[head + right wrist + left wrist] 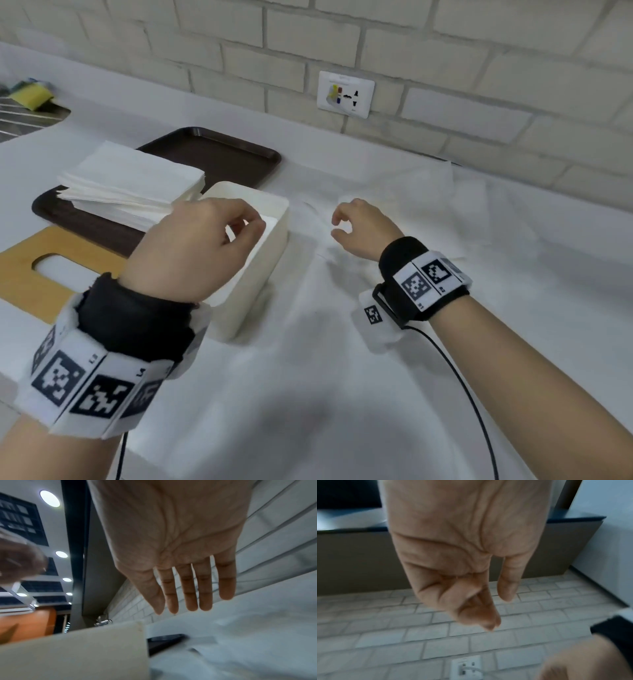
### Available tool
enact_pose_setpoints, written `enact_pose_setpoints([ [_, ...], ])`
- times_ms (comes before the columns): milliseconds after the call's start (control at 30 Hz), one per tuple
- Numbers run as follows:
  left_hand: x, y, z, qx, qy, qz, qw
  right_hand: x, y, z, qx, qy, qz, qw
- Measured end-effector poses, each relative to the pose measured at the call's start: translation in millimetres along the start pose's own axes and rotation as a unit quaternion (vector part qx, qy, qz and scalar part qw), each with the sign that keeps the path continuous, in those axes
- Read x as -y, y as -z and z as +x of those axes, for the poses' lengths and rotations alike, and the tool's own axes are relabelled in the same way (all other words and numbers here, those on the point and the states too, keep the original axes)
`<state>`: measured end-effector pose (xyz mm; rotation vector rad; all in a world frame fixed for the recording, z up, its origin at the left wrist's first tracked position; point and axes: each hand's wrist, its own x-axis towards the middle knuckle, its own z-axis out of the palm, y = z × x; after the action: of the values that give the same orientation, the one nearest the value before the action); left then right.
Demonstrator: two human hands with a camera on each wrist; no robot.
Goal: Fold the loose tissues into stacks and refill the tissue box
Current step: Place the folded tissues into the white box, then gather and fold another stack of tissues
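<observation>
The left hand point(198, 246) hangs over the open white box point(274, 212). Its fingers are curled in, and the thumb sits close to them. The left wrist view shows nothing held between them. The box stands on the white counter point(548, 274), with a thin layer of white at its bottom.

The right hand point(359, 226) is to the right of the box, above the loose tissues point(428, 205). In the head view its fingers bend a little, with a gap between thumb and fingers. In the right wrist view the fingers point(188, 588) look nearly straight and hold nothing. It is hard to tell if the fingertips touch a tissue.

The loose tissues lie flat and crumpled on the counter, from beside the box toward the brick wall point(479, 68). They are white on white, so their edges are hard to see.

Behind the box, a stack point(130, 181) of folded tissues sits on a dark brown tray point(222, 150). A wooden lid point(34, 267) with a slot in it lies to the left of the box, touching the tray's near edge.

A socket point(345, 93) is on the wall. A yellow sponge point(34, 94) sits far left by a metal sink point(24, 116).
</observation>
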<state>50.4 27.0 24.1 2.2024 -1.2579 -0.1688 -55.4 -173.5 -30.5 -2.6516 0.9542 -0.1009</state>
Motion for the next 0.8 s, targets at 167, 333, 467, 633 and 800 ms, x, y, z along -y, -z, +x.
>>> enact_pose_setpoints([
  [167, -39.9, -51.0, 4.6, 0.017, -0.045, -0.062, 0.997, -65.6, -10.3, -41.1, 0.090, -0.119, -0.103, 0.983],
  [333, -59.9, -120.1, 26.6, 0.108, -0.067, -0.001, 0.992, -104.8, -19.6, -70.0, 0.167, -0.170, -0.106, 0.965],
  [467, -69.5, -163.9, 43.6, 0.206, -0.053, 0.076, 0.974, -114.0, -20.5, -72.2, 0.153, -0.135, -0.127, 0.971],
  [633, -82.8, -188.6, 55.6, 0.256, -0.070, 0.117, 0.957, -111.3, -31.8, -66.0, 0.069, -0.065, -0.177, 0.980],
  [800, -85.4, -192.3, 60.4, 0.217, -0.081, 0.106, 0.967, -113.3, -8.3, -71.2, -0.021, -0.046, 0.004, 0.999],
])
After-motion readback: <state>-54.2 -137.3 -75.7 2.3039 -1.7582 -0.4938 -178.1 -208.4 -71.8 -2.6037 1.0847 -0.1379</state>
